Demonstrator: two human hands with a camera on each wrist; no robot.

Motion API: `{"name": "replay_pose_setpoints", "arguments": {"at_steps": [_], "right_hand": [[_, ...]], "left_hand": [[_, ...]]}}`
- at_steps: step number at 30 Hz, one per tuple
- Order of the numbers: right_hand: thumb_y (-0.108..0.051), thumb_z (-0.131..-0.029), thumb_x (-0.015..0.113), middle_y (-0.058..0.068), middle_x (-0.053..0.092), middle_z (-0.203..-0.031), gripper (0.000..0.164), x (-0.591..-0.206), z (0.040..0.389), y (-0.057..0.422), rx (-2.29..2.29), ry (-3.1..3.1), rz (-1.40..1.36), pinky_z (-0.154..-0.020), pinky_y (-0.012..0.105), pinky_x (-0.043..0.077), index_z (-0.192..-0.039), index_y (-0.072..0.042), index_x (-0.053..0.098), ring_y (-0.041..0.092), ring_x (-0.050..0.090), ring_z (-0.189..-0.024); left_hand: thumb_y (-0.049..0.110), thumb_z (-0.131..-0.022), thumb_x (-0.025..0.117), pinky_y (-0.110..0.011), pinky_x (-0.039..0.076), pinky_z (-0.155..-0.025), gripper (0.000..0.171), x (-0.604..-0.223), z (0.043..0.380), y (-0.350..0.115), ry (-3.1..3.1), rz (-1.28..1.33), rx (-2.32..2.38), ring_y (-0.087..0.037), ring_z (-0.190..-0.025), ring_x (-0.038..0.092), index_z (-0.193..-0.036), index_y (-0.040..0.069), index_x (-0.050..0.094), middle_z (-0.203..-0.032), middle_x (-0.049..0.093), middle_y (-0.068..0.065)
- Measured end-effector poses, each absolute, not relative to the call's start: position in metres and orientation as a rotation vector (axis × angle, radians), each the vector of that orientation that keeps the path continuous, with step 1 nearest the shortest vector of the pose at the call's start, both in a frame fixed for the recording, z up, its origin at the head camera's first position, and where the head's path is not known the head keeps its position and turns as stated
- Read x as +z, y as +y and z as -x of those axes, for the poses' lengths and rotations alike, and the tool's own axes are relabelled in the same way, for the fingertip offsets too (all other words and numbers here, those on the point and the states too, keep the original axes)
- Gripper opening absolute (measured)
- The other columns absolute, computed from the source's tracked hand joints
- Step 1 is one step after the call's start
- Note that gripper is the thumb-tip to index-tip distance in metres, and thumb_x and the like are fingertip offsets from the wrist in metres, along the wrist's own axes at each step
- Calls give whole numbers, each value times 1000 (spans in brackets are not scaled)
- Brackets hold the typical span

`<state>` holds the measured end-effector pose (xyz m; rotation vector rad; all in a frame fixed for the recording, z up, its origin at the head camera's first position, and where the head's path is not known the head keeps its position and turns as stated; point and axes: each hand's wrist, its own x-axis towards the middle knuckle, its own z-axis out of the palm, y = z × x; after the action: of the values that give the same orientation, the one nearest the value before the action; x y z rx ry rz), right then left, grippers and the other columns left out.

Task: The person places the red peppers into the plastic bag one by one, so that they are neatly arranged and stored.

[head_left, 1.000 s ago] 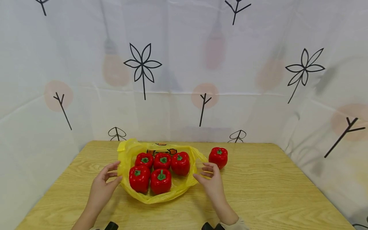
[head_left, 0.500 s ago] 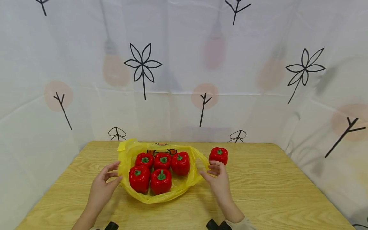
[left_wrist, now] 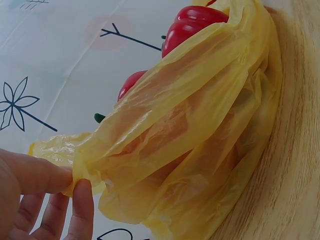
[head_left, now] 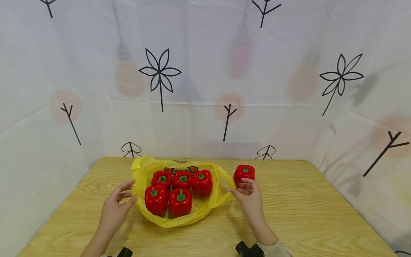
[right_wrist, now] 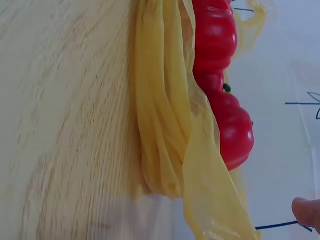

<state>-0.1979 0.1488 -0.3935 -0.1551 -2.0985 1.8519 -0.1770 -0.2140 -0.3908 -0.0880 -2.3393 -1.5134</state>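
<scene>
A yellow plastic bag (head_left: 168, 222) lies on the table with its mouth spread wide. Several red bell peppers (head_left: 180, 206) with green stems sit inside it. My left hand (head_left: 113, 207) pinches the bag's left edge between thumb and fingers; the left wrist view shows this grip on the thin plastic (left_wrist: 165, 150). At the opposite side my right hand (head_left: 252, 203) holds the bag's right edge, which is drawn out toward the thumb. In the right wrist view only one fingertip (right_wrist: 304, 212) shows, and the grip itself lies out of frame.
One more red bell pepper (head_left: 244, 172) stands on the wooden table (head_left: 308, 207) outside the bag, just behind my right hand, which partly covers it. A white cloth (head_left: 199, 125) printed with flowers and twigs hangs behind the table.
My right hand has moved to the right and slightly away from me, stretching the bag's right edge outward and opening a wider loop there. The left hand and the peppers have stayed put.
</scene>
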Motion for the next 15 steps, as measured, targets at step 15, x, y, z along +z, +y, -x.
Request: {"name": "replay_pose_setpoints", "arguments": {"at_steps": [15], "right_hand": [[-10, -83, 71, 20, 46, -114, 52, -401, 211, 173, 1762, -2173, 274, -69, 10, 44, -124, 1, 41, 31, 50, -101]], "left_hand": [[1, -86, 64, -19, 51, -69, 45, -392, 177, -213, -2340, 84, -1513, -4, -90, 52, -129, 6, 52, -119, 51, -11]]}}
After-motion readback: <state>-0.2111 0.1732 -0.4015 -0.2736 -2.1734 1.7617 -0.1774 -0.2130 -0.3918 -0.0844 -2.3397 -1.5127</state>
